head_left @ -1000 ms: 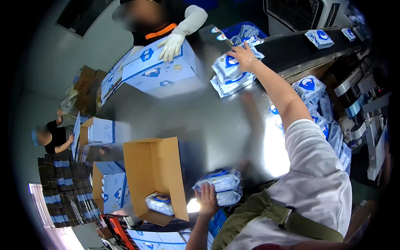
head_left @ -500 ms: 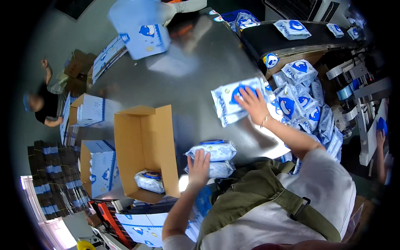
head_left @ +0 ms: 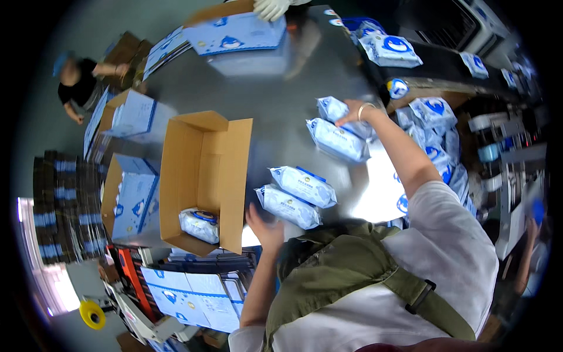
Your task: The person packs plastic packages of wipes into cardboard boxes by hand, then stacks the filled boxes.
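My right hand [head_left: 356, 111] grips a white-and-blue pack of wipes [head_left: 332, 109] on the metal table, its thumb reaching between that pack and a second pack [head_left: 338, 141] alongside. Both are tipped on edge. Nearer to me, two more packs [head_left: 304, 186] [head_left: 287, 206] lean side by side. My left hand [head_left: 265, 229], slightly blurred, is open with fingers apart, between the near packs and the right flap of an open brown carton [head_left: 199, 158]. One pack of wipes [head_left: 200, 225] lies inside the carton at its near end.
Loose packs [head_left: 434, 126] pile up right of the table [head_left: 275, 105]. A black conveyor [head_left: 431, 75] carries more packs. Blue-and-white cartons [head_left: 136, 199] stand at the left. Across the table a gloved hand [head_left: 271, 8] holds a carton [head_left: 234, 32]; another person [head_left: 79, 82] stands far left.
The packs under my right hand have turned from lying flat to standing on edge. My left hand has come off the near packs. The far carton has been lowered and turned.
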{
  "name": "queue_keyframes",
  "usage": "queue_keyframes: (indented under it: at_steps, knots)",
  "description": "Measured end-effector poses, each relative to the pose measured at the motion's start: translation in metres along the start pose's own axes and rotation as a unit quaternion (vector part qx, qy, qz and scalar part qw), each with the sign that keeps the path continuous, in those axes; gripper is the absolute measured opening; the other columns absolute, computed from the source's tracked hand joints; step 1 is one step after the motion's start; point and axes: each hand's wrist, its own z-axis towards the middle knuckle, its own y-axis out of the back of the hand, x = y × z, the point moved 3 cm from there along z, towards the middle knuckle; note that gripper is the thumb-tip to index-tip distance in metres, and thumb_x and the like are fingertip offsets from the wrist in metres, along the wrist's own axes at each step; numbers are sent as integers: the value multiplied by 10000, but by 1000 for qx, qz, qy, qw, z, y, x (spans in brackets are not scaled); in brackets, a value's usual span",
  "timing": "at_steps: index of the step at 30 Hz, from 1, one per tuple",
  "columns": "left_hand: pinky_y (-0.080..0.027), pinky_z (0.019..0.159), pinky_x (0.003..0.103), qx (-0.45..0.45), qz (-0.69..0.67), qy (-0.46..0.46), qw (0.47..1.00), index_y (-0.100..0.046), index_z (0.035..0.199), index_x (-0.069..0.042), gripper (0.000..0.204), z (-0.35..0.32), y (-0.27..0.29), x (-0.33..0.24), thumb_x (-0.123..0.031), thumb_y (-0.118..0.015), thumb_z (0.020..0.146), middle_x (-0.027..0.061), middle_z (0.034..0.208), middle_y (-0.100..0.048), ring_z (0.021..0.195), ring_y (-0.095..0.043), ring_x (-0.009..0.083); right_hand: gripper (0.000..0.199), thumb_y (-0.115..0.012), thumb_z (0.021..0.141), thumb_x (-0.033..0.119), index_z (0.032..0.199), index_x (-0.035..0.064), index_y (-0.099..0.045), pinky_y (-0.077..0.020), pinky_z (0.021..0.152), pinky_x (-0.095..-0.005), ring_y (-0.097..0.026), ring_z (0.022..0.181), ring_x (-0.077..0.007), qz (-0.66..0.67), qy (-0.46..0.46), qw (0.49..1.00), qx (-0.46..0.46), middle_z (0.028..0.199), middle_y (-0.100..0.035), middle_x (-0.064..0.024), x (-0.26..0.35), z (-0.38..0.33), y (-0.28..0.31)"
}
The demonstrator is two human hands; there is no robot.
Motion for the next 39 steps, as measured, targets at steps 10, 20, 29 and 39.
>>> queue_keyframes:
  at_steps: [10, 20, 29, 39]
  knots:
    - [-497, 809, 387, 93, -542, 469, 691, -482, 1196, 35, 607, -37, -47, 29, -229, -744, 717, 150, 1058, -604, 934, -606, 267, 784, -761, 663, 212, 1324, 0, -395, -483, 870, -366, -603, 993, -269, 479, 0, 864, 157, 1141, -575, -174, 15, -37, -127]
    - [-409, 914, 334, -98, -478, 189, 852, -441, 1201, 45, 644, -25, 32, -51, -316, -723, 749, 143, 1125, -568, 1040, -540, 225, 702, -637, 717, 197, 1337, 0, -373, -413, 993, -393, -547, 1117, -291, 665, 226, 696, 148, 1241, -537, -151, 26, -92, -60]
    - [-388, 943, 343, -367, -458, -54, 808, -415, 1227, 55, 543, 76, 152, 23, -244, -632, 829, 171, 1196, -511, 1048, -524, 247, 665, -668, 694, 399, 1211, 7, -519, -415, 832, -268, -534, 946, -146, 399, 484, 775, -84, 1050, -580, -51, 301, -49, -18]
    - [-276, 1042, 493, -96, 182, 150, 967, -343, 1341, 54, 772, 58, 104, 28, -408, -631, 794, 276, 1384, -330, 1295, -322, 369, 440, -575, 818, 313, 1179, 61, -585, -425, 944, -410, -532, 1115, -345, -192, 279, 925, -170, 1188, -570, -200, 432, 101, -118]
